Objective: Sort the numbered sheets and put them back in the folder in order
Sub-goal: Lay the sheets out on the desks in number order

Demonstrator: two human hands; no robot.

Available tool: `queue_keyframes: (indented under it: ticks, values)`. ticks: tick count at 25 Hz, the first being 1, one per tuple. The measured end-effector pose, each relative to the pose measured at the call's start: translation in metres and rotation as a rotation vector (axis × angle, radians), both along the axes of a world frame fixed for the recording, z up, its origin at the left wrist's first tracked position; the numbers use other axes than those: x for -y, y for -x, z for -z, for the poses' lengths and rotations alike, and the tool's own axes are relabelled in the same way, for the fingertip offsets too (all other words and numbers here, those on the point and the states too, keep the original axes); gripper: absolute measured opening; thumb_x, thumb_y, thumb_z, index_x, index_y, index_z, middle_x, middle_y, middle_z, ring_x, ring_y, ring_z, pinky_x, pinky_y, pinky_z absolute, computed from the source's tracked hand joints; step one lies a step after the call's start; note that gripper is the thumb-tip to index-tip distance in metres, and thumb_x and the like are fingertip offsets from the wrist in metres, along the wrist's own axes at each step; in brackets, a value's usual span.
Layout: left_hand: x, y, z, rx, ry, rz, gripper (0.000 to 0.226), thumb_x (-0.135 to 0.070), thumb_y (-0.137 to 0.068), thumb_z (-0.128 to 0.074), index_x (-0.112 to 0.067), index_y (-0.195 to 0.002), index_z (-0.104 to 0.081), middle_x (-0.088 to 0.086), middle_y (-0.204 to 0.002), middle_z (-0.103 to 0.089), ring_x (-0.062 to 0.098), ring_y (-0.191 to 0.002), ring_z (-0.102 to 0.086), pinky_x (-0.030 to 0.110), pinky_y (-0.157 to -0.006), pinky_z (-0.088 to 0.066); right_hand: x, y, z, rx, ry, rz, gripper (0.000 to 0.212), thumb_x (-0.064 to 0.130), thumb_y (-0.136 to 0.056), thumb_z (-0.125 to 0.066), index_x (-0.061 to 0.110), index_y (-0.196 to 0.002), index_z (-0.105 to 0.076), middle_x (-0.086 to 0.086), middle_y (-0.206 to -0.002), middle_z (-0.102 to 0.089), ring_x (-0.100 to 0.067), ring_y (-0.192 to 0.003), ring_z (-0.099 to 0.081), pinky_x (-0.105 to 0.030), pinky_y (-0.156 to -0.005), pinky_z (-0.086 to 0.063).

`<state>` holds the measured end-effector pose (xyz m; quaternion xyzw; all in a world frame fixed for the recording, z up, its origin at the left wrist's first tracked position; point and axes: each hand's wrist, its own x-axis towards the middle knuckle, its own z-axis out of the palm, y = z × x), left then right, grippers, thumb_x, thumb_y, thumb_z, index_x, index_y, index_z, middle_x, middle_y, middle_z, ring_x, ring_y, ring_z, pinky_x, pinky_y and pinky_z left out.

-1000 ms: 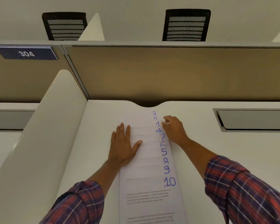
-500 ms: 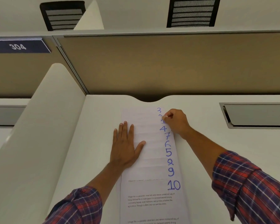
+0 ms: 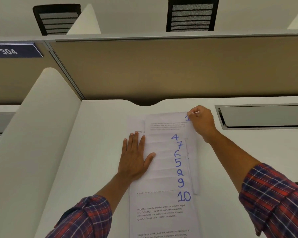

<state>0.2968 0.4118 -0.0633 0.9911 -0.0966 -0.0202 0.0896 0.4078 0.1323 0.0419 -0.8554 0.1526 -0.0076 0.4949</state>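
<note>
Here's the fan of numbered sheets (image 3: 162,169) stretched along the white surface (image 3: 96,152), blue numbers 4, 7, 6, 5, 2, 9, 10 running down its right side. The left hand (image 3: 134,157) lies flat on the fan's left half, fingers straight and spread, pressing the paper down. At the fan's far end the right hand (image 3: 202,122) has its fingers (image 3: 190,114) curled, pinching the top right corner of one sheet (image 3: 165,124). The blue number there is half hidden behind the hand and looks like a 1. That sheet sits skewed rightward, its lower part tucked beneath the 4. Right of the fan, a grey recessed slot (image 3: 265,115).
</note>
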Motion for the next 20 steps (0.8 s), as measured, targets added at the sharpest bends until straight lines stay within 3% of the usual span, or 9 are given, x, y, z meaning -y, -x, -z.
queue_keyframes:
  ticks: [4, 8, 10, 15, 18, 20]
  values:
    - [0.004, 0.002, 0.002, -0.022, 0.005, 0.009, 0.093, -0.079, -0.098, -0.006, -0.017, -0.167, -0.009, 0.01, -0.174, 0.008, 0.028, -0.16, 0.011, 0.053, -0.13, -0.004, 0.025, 0.004, -0.054, 0.323, 0.083, 0.079, 0.008, 0.019, -0.098, -0.062, 0.016, -0.091, -0.063, 0.005, -0.087, -0.067, -0.008, -0.076, -0.062, -0.032, -0.069, -0.051]
    - [0.007, -0.002, -0.009, -0.082, 0.076, -0.03, 0.099, -0.085, -0.092, -0.001, -0.02, -0.167, -0.006, 0.004, -0.173, 0.016, 0.022, -0.159, 0.018, 0.05, -0.13, -0.001, 0.025, 0.019, -0.119, 0.584, 0.072, -0.056, 0.01, 0.023, -0.103, -0.06, 0.019, -0.094, -0.057, 0.01, -0.086, -0.062, -0.011, -0.078, -0.067, -0.026, -0.064, -0.055]
    - [0.017, -0.006, -0.031, -0.057, 0.277, -0.102, 0.099, -0.086, -0.091, -0.013, -0.022, -0.167, -0.009, 0.001, -0.174, 0.01, 0.018, -0.16, 0.013, 0.048, -0.131, -0.002, 0.018, 0.033, -0.148, 0.71, 0.058, -0.145, 0.008, 0.02, -0.104, -0.059, 0.017, -0.097, -0.057, 0.011, -0.089, -0.061, -0.008, -0.08, -0.066, -0.022, -0.065, -0.054]
    - [0.044, -0.025, -0.121, -0.004, 1.129, -0.319, 0.099, -0.069, -0.088, -0.064, -0.031, -0.165, -0.016, -0.011, -0.172, -0.018, 0.006, -0.156, -0.019, 0.032, -0.124, -0.023, -0.002, 0.064, -0.203, 0.87, -0.065, -0.35, 0.004, 0.011, -0.103, -0.063, 0.013, -0.101, -0.061, 0.002, -0.093, -0.066, -0.011, -0.084, -0.066, -0.025, -0.074, -0.055]
    - [0.04, -0.026, -0.16, 0.088, 1.339, -0.287, 0.095, -0.059, -0.085, -0.074, -0.028, -0.162, -0.027, -0.013, -0.166, -0.034, 0.003, -0.152, -0.032, 0.024, -0.119, -0.03, -0.012, 0.073, -0.218, 0.844, -0.261, -0.378, 0.01, 0.009, -0.103, -0.064, 0.018, -0.099, -0.062, -0.003, -0.092, -0.069, -0.014, -0.081, -0.066, -0.029, -0.073, -0.055]
    - [0.033, -0.021, -0.172, 0.117, 1.431, -0.225, 0.071, -0.042, -0.09, -0.078, -0.022, -0.15, -0.045, -0.007, -0.152, -0.054, 0.012, -0.144, -0.048, 0.033, -0.117, -0.041, -0.019, 0.074, -0.22, 0.787, -0.392, -0.345, 0.008, 0.008, -0.102, -0.065, 0.015, -0.098, -0.063, 0.002, -0.088, -0.069, -0.012, -0.079, -0.064, -0.027, -0.07, -0.053]
